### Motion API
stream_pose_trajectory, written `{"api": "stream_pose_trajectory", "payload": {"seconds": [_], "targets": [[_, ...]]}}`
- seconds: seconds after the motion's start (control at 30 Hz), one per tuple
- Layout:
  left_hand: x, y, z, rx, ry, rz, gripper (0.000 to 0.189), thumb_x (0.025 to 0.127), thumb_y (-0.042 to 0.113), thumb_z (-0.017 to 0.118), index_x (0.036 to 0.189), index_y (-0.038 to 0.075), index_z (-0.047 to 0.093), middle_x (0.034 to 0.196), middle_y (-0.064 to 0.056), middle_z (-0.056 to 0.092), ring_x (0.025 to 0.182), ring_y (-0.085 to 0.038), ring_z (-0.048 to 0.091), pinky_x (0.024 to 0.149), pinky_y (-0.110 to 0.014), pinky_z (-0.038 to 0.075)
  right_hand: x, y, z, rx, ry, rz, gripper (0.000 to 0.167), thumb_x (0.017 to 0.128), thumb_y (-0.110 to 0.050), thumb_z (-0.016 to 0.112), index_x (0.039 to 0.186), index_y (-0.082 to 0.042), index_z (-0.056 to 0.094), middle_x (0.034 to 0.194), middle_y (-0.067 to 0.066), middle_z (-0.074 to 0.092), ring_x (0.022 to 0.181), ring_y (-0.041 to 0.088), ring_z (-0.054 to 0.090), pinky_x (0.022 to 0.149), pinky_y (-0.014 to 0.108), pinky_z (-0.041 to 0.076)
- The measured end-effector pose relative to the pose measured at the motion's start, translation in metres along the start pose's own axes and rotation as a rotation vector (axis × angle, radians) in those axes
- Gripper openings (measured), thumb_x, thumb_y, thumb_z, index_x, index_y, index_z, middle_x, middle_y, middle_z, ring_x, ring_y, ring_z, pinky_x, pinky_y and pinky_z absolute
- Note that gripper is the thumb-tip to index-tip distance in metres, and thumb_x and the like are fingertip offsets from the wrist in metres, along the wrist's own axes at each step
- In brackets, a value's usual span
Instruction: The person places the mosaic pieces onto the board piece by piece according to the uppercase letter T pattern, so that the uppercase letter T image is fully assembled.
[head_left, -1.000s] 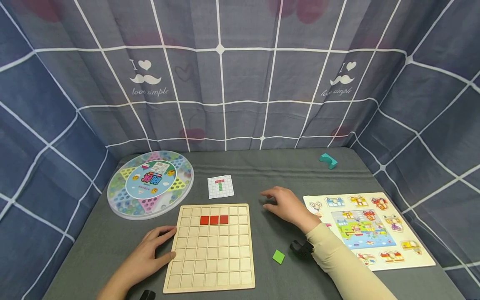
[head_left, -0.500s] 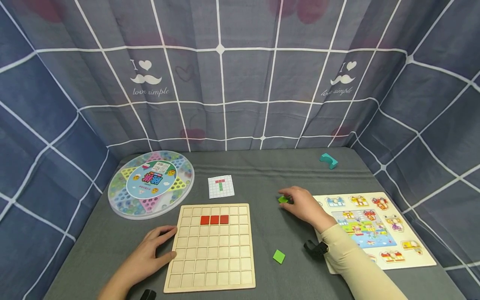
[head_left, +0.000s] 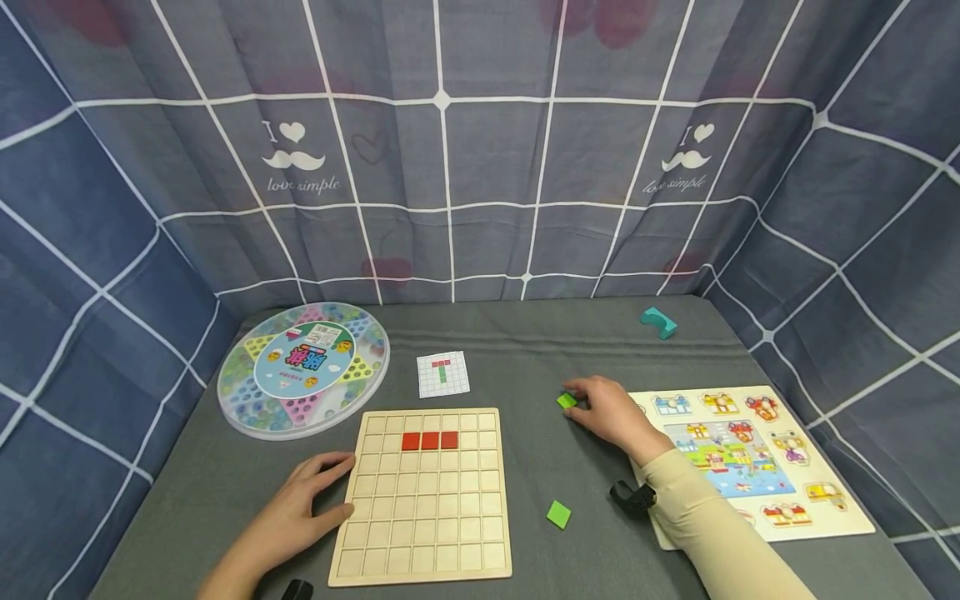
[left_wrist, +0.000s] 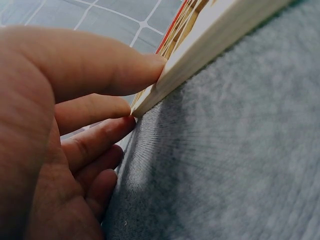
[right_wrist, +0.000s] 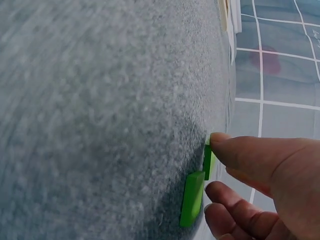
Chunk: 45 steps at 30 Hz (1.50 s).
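Note:
My left hand point(head_left: 288, 521) rests at the left edge of a wooden grid board point(head_left: 420, 533), thumb and fingertips touching its side point(left_wrist: 185, 60). Three red square tiles point(head_left: 430, 441) sit in a row near the top of the grid. To the right of the board, my right hand point(head_left: 611, 417) pinches a small green square tile point(head_left: 567, 401) between thumb and index finger, close over the cloth. Another green tile point(head_left: 558, 514) lies nearer to me. In the right wrist view, one green tile point(right_wrist: 207, 162) is at the thumb tip and a second green tile point(right_wrist: 192, 199) stands out below it.
A white card point(head_left: 442, 374) with a red and green T pattern lies behind the board. At back left is a round Chinese checkers box point(head_left: 375, 333). A picture puzzle board point(head_left: 825, 517) lies partly under the right forearm. A teal arched block point(head_left: 658, 322) sits at back right.
My right hand has moved to the right and its thumb and index finger have come round a green tile, which now shows between them. The left hand has stayed at the board's edge.

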<state>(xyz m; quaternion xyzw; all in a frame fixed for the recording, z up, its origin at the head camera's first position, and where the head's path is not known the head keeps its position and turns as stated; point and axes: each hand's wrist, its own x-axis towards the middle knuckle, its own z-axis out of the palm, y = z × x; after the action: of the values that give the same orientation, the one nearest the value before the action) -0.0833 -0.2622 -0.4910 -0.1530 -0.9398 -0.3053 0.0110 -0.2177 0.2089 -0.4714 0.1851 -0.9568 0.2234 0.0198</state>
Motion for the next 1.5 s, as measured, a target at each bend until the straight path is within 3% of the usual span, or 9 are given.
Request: {"api": "stream_pose_trajectory", "payload": {"seconds": [0.23, 0.77, 1.0, 1.27, 1.5], "targets": [[-0.002, -0.001, -0.001, -0.012, -0.007, 0.003, 0.062, 0.087, 0.03, 0.078, 0.14, 0.006, 0.057, 0.139, -0.005, 0.05, 0.127, -0.032, 0.045, 0.093, -0.057, 0.042, 0.001, -0.005, 0.004, -0.038, 0.001, 0.03, 0.035, 0.086, -0.02, 0.078, 0.117, -0.004, 0.072, 0.099, 0.01, 0.068, 0.092, 0.027, 0.064, 0.081, 0.046, 0.051], [-0.002, -0.004, 0.001, -0.007, 0.006, 0.019, 0.062, 0.086, 0.031, 0.078, 0.14, 0.007, 0.057, 0.139, -0.003, 0.05, 0.128, -0.031, 0.044, 0.094, -0.056, 0.041, 0.0, -0.013, 0.006, -0.031, 0.057, -0.032, 0.025, 0.085, -0.016, 0.078, 0.107, -0.004, 0.077, 0.099, 0.009, 0.07, 0.091, 0.026, 0.066, 0.079, 0.044, 0.052], [-0.001, -0.002, 0.0, -0.022, -0.003, 0.0, 0.062, 0.086, 0.03, 0.078, 0.14, 0.007, 0.057, 0.139, -0.003, 0.05, 0.128, -0.032, 0.044, 0.095, -0.057, 0.041, 0.001, -0.034, 0.008, -0.025, 0.046, -0.096, 0.023, 0.085, -0.016, 0.078, 0.107, -0.007, 0.077, 0.101, 0.007, 0.07, 0.095, 0.025, 0.066, 0.083, 0.043, 0.052], [-0.001, -0.002, 0.001, -0.024, -0.003, -0.005, 0.063, 0.086, 0.029, 0.079, 0.14, 0.007, 0.057, 0.138, -0.004, 0.051, 0.128, -0.032, 0.044, 0.095, -0.057, 0.04, 0.002, -0.073, 0.017, 0.008, -0.003, -0.169, 0.024, 0.086, -0.018, 0.078, 0.109, -0.008, 0.077, 0.1, 0.005, 0.069, 0.093, 0.022, 0.066, 0.08, 0.039, 0.053], [0.0, -0.002, 0.0, -0.017, -0.001, -0.002, 0.062, 0.086, 0.028, 0.079, 0.14, 0.006, 0.058, 0.138, -0.005, 0.051, 0.128, -0.032, 0.044, 0.096, -0.057, 0.04, 0.007, -0.106, 0.033, 0.003, -0.036, -0.292, 0.024, 0.086, -0.017, 0.078, 0.108, -0.009, 0.077, 0.097, 0.003, 0.068, 0.087, 0.017, 0.064, 0.076, 0.035, 0.052]]}}
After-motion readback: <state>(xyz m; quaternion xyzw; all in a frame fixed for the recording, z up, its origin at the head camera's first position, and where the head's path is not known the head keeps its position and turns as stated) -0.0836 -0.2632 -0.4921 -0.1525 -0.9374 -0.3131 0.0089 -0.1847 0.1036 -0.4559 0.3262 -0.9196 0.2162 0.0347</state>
